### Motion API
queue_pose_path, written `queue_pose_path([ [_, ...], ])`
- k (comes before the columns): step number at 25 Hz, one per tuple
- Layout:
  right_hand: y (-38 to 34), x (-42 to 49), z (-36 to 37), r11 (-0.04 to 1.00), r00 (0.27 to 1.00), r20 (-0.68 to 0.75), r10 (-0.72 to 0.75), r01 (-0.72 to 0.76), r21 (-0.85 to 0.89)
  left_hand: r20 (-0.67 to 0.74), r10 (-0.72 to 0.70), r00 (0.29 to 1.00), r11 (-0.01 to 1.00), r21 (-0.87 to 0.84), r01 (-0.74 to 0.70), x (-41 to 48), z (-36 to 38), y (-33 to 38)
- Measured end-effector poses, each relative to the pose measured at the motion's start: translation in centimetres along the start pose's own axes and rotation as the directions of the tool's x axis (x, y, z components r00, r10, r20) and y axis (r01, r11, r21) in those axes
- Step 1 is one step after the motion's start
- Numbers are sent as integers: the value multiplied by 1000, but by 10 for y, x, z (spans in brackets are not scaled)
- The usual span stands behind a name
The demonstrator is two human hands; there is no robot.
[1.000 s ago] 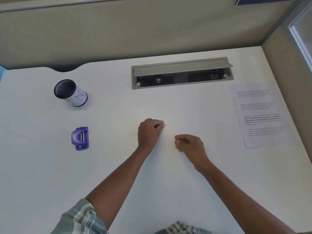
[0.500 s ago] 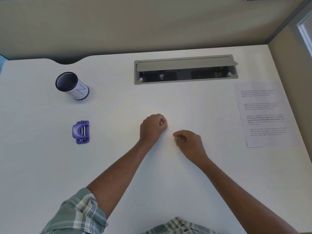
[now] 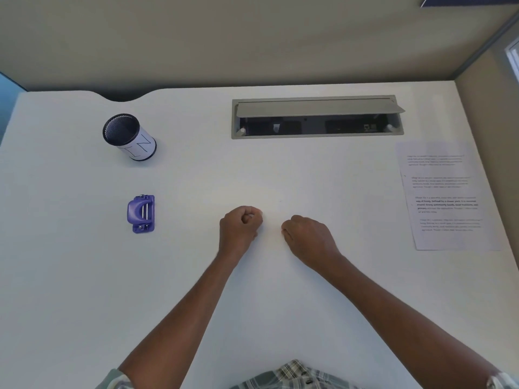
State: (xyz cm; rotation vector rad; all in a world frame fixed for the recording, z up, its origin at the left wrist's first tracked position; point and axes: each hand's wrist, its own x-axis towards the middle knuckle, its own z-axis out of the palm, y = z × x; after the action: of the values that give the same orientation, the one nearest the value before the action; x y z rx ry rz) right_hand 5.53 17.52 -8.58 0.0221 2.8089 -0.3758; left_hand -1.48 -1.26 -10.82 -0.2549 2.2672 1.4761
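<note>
Hole punch (image 3: 140,213) lies untouched on the counter (image 3: 252,304), well to the left of the hands. Left hand (image 3: 240,227) and right hand (image 3: 307,238) rest side by side as curled fists, with nothing visible in either. Printed sheet (image 3: 443,195) lies far right and the pen cup (image 3: 129,137) farther back-left. Judgement: punching not yet begun.

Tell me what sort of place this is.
Probably an office cubicle or study carrel: a white desk with a built-in cable hatch, its flap open, beige partition walls on two sides, and a mesh pen cup.
</note>
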Motion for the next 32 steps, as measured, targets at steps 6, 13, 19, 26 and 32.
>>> queue_pose_path([
  [6,-15,8,-7,987,999,51,2,6,-158,8,37,999,998,47,-37,-2,2,3],
  [13,-27,15,-8,974,993,100,54,-31,-224,59,187,981,940,280,-196,23,21,33],
  [19,-27,25,-8,971,994,102,46,-21,-239,154,283,947,833,451,-322,35,28,45],
  [26,-10,14,0,987,986,34,161,-162,6,218,319,922,719,578,-386,35,30,48],
  [32,0,-4,11,969,974,-18,224,-221,113,264,395,880,550,700,-456,28,33,45],
])
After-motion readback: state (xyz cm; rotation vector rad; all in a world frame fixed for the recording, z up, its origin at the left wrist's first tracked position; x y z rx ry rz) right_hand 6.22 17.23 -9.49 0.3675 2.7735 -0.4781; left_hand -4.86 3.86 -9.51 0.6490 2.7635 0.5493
